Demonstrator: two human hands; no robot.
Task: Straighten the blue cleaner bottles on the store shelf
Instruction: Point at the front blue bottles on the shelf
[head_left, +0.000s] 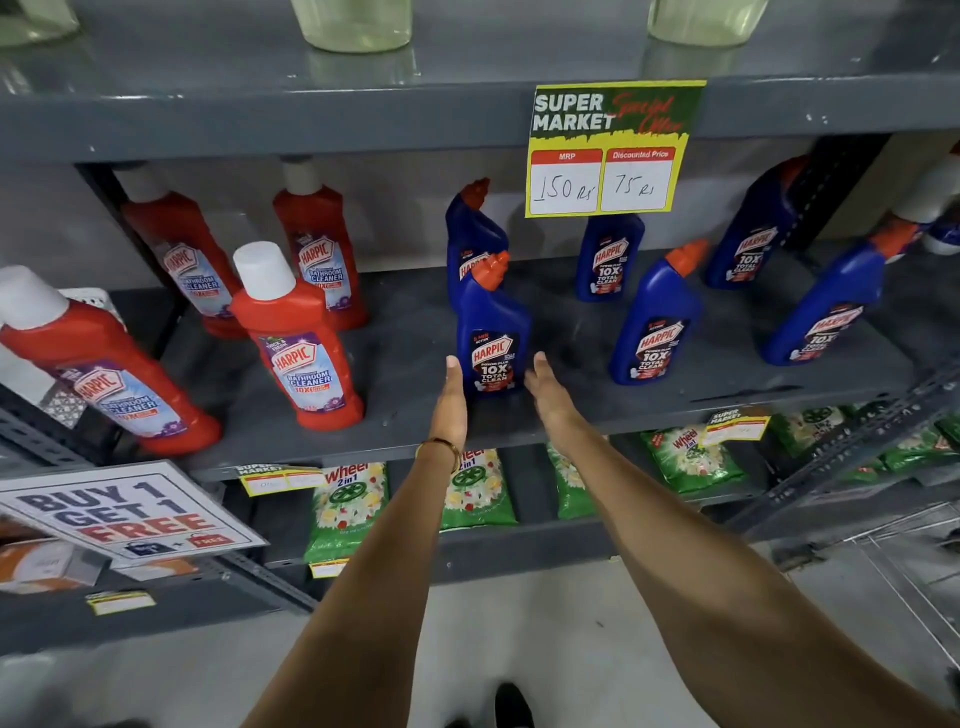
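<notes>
Several blue Harpic cleaner bottles with orange-red caps stand on the grey shelf (571, 410). The front left blue bottle (491, 322) stands upright near the shelf's front edge, with a second blue bottle (472, 228) right behind it. My left hand (451, 400) is flat and open just left of the front bottle's base. My right hand (548, 389) is open just right of that base. Neither hand grips it. Further right stand a front blue bottle (655, 317), a back one (609, 257) under the price sign, and two more (826, 306) (753, 228).
Red Harpic bathroom cleaner bottles (298, 338) fill the shelf's left half. A yellow price sign (608, 150) hangs from the shelf above. Green detergent packs (348, 509) lie on the shelf below. A "Buy 1 Get 1 Free" sign (124, 512) leans at the lower left.
</notes>
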